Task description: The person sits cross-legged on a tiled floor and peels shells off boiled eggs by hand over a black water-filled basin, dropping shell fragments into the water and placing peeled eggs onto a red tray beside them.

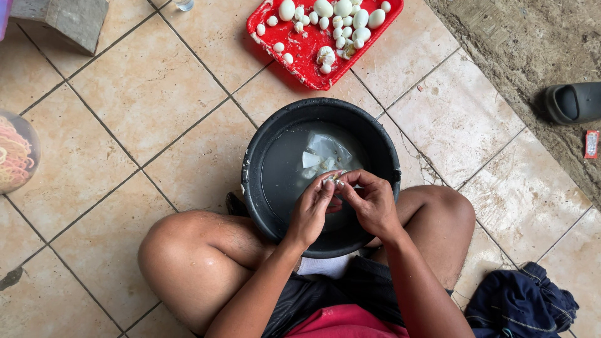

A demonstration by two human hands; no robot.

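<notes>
The left hand [311, 209] and right hand [372, 201] meet over the near part of a black bucket [256, 169] of water, both sets of fingertips pinched on 1 small speckled egg [333, 180], mostly hidden between them. The bucket sits on the tiled floor [144, 106] between the person's knees. A red tray [300, 47] of peeled white eggs [341, 19] lies farther off; a dark sandal [573, 102] lies at far right.
</notes>
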